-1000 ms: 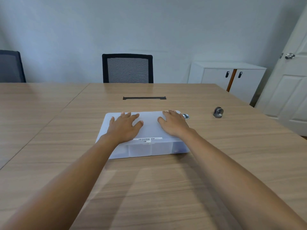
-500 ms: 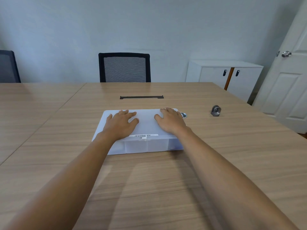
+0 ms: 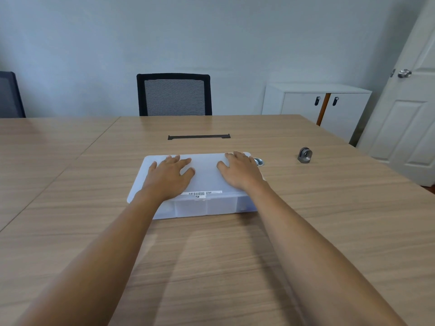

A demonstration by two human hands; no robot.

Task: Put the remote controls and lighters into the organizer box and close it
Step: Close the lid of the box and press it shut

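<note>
A translucent white organizer box [image 3: 207,205] lies on the wooden table in front of me with its lid [image 3: 204,175] down over it. A barcode sticker sits on the lid's near edge. My left hand [image 3: 168,177] rests flat on the left half of the lid, fingers spread. My right hand [image 3: 240,171] lies flat on the right half in the same way. Neither hand grips anything. No remote control or lighter shows outside the box; the frosted walls hide what is inside.
A small grey metal object [image 3: 304,156] stands on the table to the right. A round metal grommet [image 3: 259,161] sits at the box's far right corner. A black cable slot [image 3: 199,136] lies beyond the box. A black mesh chair [image 3: 174,95], white cabinet [image 3: 315,102] and door [image 3: 409,102] stand behind.
Both hands stay flat on the lid. The view has shifted slightly, so the box and hands sit a little lower left in the frame.
</note>
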